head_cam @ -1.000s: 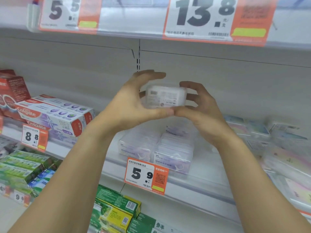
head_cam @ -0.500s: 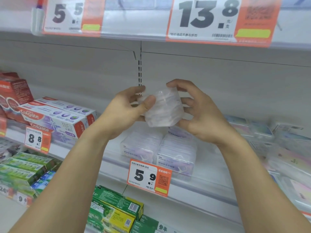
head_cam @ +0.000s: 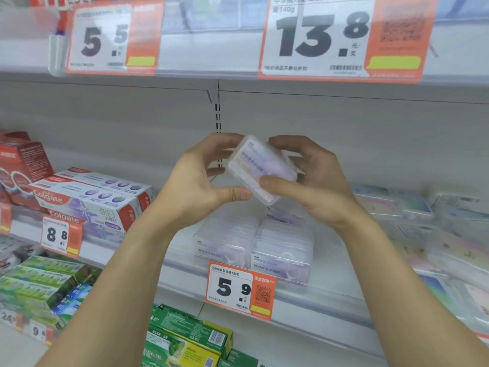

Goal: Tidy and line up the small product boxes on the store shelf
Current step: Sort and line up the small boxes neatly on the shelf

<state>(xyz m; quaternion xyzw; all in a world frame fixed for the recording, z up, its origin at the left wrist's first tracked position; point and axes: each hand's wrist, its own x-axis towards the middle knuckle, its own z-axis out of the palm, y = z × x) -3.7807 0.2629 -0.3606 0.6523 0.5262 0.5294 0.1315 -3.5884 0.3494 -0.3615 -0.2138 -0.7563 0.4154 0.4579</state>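
A small clear plastic box (head_cam: 258,165) with a purple and white label is held tilted in the air in front of the shelf's back wall. My left hand (head_cam: 201,181) grips its left end, thumb under the lower corner. My right hand (head_cam: 315,181) holds the right end, thumb across the front face and fingers curled behind. Below them, two stacks of the same clear boxes (head_cam: 254,245) stand side by side at the front of the white shelf (head_cam: 330,295), behind a 5.9 price tag (head_cam: 239,290).
Colgate toothpaste cartons (head_cam: 92,197) lie to the left on the same shelf, red boxes (head_cam: 21,165) behind them. More clear and pastel boxes (head_cam: 423,223) crowd the right side. Green cartons (head_cam: 185,337) fill the shelf below. The upper shelf edge carries price tags (head_cam: 341,38).
The box has been turned in my hands from flat with its back label facing me to tilted with its purple front showing. Both hands stayed at about the same height.
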